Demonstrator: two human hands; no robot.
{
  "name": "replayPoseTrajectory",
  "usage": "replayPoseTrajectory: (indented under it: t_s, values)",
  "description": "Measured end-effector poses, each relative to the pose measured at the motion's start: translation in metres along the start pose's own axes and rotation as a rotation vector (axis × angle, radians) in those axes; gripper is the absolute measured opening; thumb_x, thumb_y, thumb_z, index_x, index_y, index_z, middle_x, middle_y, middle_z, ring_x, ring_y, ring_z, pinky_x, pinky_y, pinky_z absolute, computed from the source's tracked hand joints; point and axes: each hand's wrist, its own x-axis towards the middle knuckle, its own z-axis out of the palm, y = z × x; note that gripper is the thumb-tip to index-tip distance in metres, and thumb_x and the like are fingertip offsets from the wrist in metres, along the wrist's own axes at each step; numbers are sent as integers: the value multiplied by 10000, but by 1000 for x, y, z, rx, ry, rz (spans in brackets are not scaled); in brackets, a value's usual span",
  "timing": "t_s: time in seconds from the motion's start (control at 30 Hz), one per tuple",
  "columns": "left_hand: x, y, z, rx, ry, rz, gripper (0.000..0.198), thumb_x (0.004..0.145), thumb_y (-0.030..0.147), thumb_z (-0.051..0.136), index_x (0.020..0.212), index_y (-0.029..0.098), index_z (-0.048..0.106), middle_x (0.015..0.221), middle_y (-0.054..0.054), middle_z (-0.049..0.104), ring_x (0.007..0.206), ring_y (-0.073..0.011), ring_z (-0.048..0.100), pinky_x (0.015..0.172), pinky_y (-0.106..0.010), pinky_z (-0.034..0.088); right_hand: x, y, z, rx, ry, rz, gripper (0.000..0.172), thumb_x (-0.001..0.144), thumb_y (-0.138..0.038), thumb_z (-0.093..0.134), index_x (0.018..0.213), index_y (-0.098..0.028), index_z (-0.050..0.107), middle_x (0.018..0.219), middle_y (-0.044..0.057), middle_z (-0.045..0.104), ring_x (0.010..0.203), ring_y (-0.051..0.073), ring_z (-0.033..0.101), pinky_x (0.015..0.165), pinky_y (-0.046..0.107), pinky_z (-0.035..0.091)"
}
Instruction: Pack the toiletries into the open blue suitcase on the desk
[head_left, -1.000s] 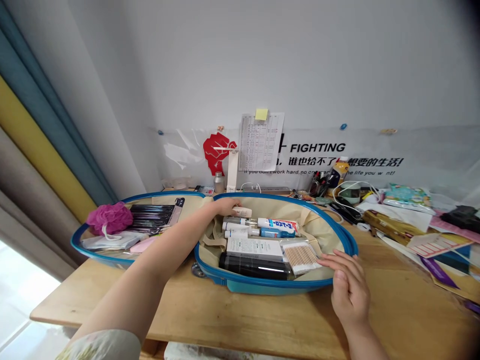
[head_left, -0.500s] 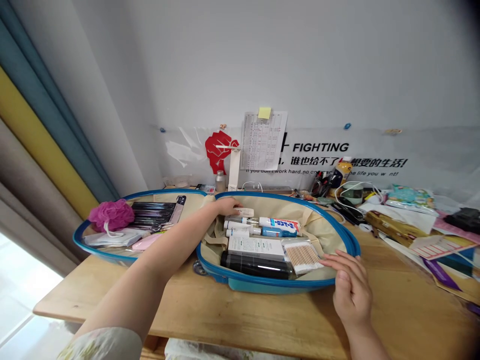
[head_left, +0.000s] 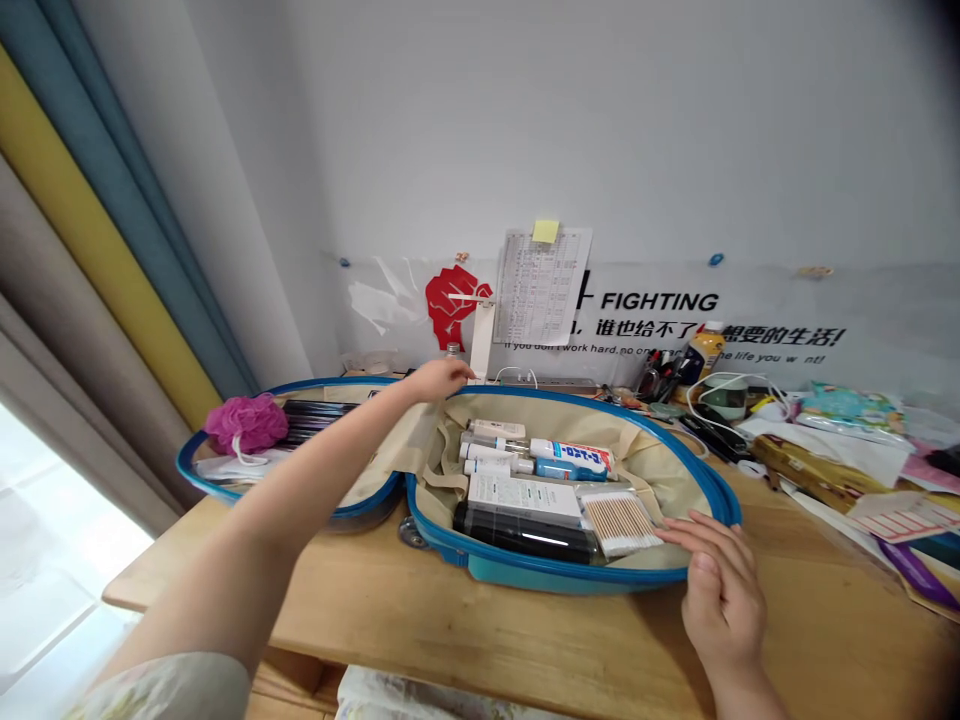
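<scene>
A blue-rimmed suitcase lies open on the wooden desk, its two halves side by side. My left hand is raised by the far rim near the hinge, fingers loosely extended, with nothing visible in them. Stretched fingers of my right hand rest at the right half's near right rim, close to a pack of cotton swabs. Also in that half are a white box, a black cylinder, toothpaste, a blue bottle and a small beige item. My left forearm hides part of the left half.
In the left half sit a pink bath puff and dark slim items. A white lamp stands behind the suitcase. Clutter covers the desk's right side, including a yellow-labelled bottle, a wipes pack and a cable.
My left hand has come away from the beige item and moved up and left over the far rim. The right hand stays at the rim. The view has shifted slightly left.
</scene>
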Motion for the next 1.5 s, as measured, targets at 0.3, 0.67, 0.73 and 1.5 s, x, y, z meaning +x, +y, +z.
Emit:
replayPoseTrajectory:
  t_s: [0.3,0.67,0.73,1.5]
  values:
    - [-113,-99,-51,48,-6,-256,413,739,352,435,1027,194,686,790,-29,646,763,-217,613,769,-327,508,3,-2,0,1,3,-10,344,962,-234,381,864,-209,709,897,92,721,1028,277,643,1040,512,383]
    - [-163,-122,-19,47,-266,-335,531,746,328,485,1239,197,634,1277,-72,681,1096,-241,658,957,-310,508,3,0,2,-4,14,-19,367,965,-259,364,841,-226,707,877,95,722,1016,290,653,1013,530,404]
    - [-160,-121,-15,73,-305,-320,565,723,295,519,1270,206,627,1340,-68,649,1175,-257,624,1003,-315,481,3,1,2,-7,14,-11,374,968,-274,363,836,-227,710,875,97,722,1015,291,654,1012,527,407]
    - [-138,-124,10,259,-443,-295,486,671,266,601,1153,212,614,1142,-77,711,987,-276,658,843,-329,497,2,0,2,-25,4,4,384,967,-280,356,835,-213,711,874,93,722,1013,279,656,1030,506,403]
